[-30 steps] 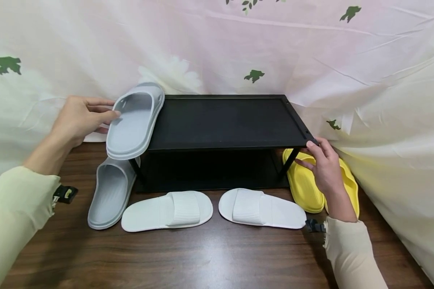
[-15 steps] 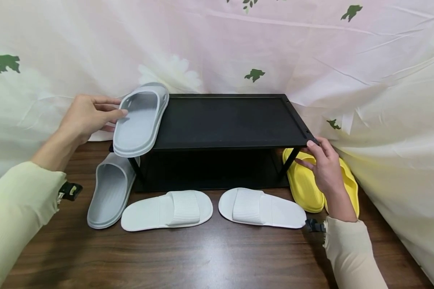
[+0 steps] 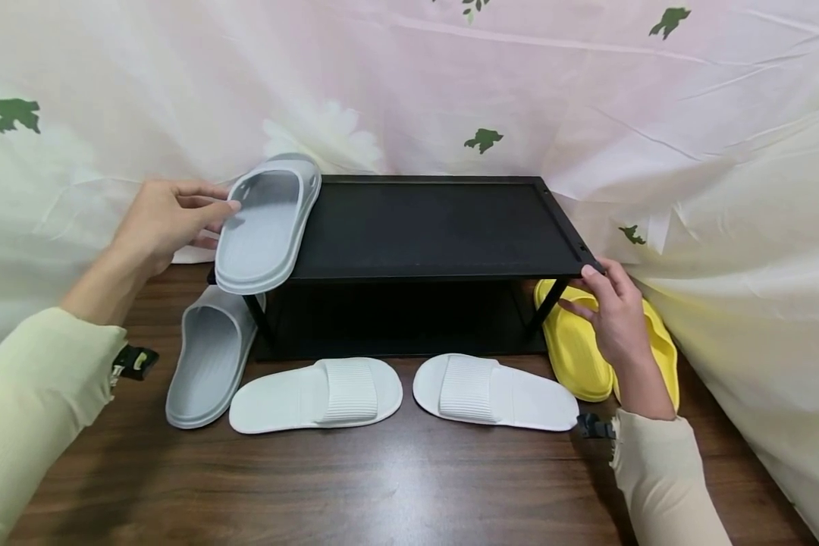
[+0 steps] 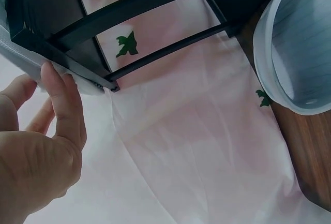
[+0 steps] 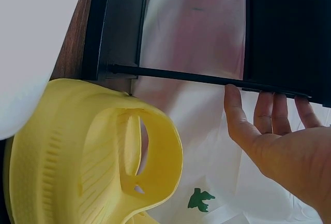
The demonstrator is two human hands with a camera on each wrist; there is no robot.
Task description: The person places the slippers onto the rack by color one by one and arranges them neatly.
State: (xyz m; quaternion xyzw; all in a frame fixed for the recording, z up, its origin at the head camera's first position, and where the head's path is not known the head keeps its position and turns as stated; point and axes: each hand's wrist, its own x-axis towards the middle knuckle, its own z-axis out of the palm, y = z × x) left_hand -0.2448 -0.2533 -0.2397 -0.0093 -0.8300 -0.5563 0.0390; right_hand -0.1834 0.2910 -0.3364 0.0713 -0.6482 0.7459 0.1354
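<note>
My left hand [image 3: 167, 224] pinches the side rim of a grey clog [image 3: 262, 235], thumb inside and fingers outside. The clog lies over the left end of the black shoe rack's [image 3: 430, 227] top shelf, toe toward the wall. In the left wrist view, the fingertips [image 4: 47, 69] are right at the shelf's end. My right hand [image 3: 617, 322] holds the rack's front right corner, thumb on the top edge; the right wrist view shows its fingers [image 5: 235, 97] along the shelf edge. A matching grey clog [image 3: 208, 364] stands on the wooden surface by the rack's left leg.
Two white slides [image 3: 280, 400] [image 3: 525, 398] lie before the rack, toes facing each other. Yellow clogs [image 3: 576, 353] stand by the right leg, partly behind my right forearm. A printed cloth [image 3: 409, 91] hangs close behind and at both sides.
My left hand has moved right and slightly back with the grey clog, bringing it further over the shelf's left end. It barely moves in the last half second. My right hand stays put.
</note>
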